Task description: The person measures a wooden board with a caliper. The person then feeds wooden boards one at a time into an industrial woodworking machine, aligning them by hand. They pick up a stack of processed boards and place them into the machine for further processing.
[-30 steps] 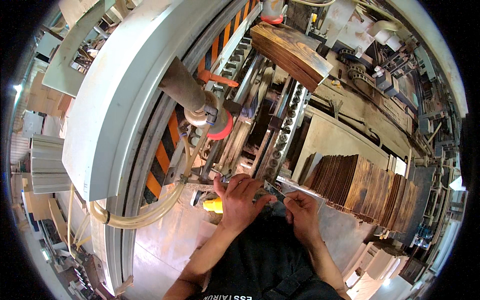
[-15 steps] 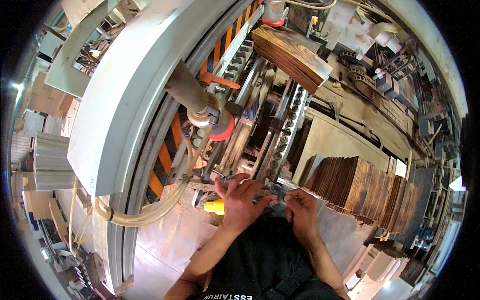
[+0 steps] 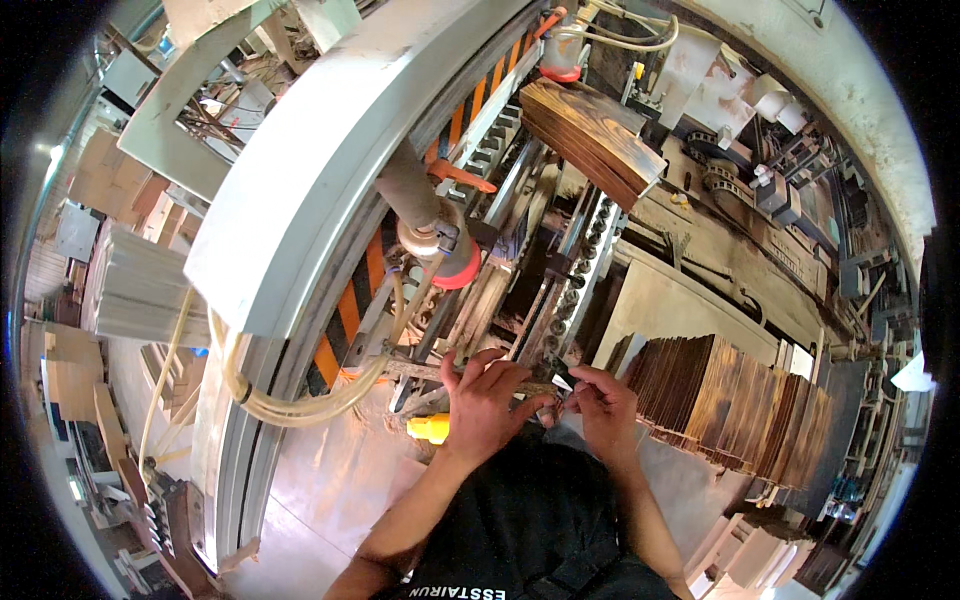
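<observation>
My left hand point(image 3: 485, 405) lies over the near end of the machine, beside a brown bar point(image 3: 412, 370). Its fingers are bent but apart, and the thumb reaches toward my right hand. Close by, my right hand point(image 3: 604, 405) is closed in a pinch. A small pale piece point(image 3: 562, 382) shows at its fingertips, too small to name. Beyond both hands stretches a rail of small rollers point(image 3: 568, 300). A yellow part point(image 3: 428, 429) sits just left of my left wrist.
A clamp cylinder with a red pad point(image 3: 458, 272) hangs ahead of my left hand. Scorched boards point(image 3: 595, 140) lie farther along the machine. To my right stands a long row of dark-edged boards point(image 3: 735, 395). A grey beam point(image 3: 290, 200) with pale hoses point(image 3: 275, 405) runs along the left.
The view has shifted slightly, so the machine sits farther right. My right hand has drawn a little closer to my left thumb, and a pale piece now shows at its fingertips.
</observation>
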The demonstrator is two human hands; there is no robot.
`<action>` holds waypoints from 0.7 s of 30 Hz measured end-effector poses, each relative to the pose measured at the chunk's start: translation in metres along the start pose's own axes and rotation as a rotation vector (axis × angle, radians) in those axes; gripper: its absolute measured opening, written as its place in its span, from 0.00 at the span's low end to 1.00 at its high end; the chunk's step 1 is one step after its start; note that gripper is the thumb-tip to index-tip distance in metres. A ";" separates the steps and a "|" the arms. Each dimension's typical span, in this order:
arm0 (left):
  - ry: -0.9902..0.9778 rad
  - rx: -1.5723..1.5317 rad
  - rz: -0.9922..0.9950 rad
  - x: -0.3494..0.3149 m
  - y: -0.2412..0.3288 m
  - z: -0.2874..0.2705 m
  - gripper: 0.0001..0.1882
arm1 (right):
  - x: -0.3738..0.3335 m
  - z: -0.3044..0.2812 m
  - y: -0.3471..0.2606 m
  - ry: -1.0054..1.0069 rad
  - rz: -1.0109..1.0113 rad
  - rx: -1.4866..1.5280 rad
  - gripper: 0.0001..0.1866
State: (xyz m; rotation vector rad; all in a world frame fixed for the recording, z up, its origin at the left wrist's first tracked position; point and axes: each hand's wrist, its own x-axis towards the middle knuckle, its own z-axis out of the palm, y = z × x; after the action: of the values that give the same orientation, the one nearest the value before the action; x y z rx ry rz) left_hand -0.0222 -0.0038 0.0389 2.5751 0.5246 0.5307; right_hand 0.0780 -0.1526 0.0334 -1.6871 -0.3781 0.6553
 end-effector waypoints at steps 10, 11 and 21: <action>0.103 -0.141 -0.003 -0.008 0.018 -0.027 0.32 | -0.019 -0.014 -0.024 -0.005 -0.114 0.111 0.22; 0.118 -0.201 -0.034 -0.012 0.022 -0.032 0.31 | -0.021 -0.015 -0.022 -0.087 -0.169 0.125 0.24; 0.233 -0.785 -0.260 -0.056 0.058 -0.063 0.08 | -0.042 0.026 -0.060 -0.540 -0.085 0.259 0.32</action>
State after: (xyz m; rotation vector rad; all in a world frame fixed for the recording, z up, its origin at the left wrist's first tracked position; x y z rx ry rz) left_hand -0.0822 -0.0541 0.1043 1.6867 0.5723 0.7635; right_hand 0.0350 -0.1432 0.0980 -1.2259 -0.7090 1.0494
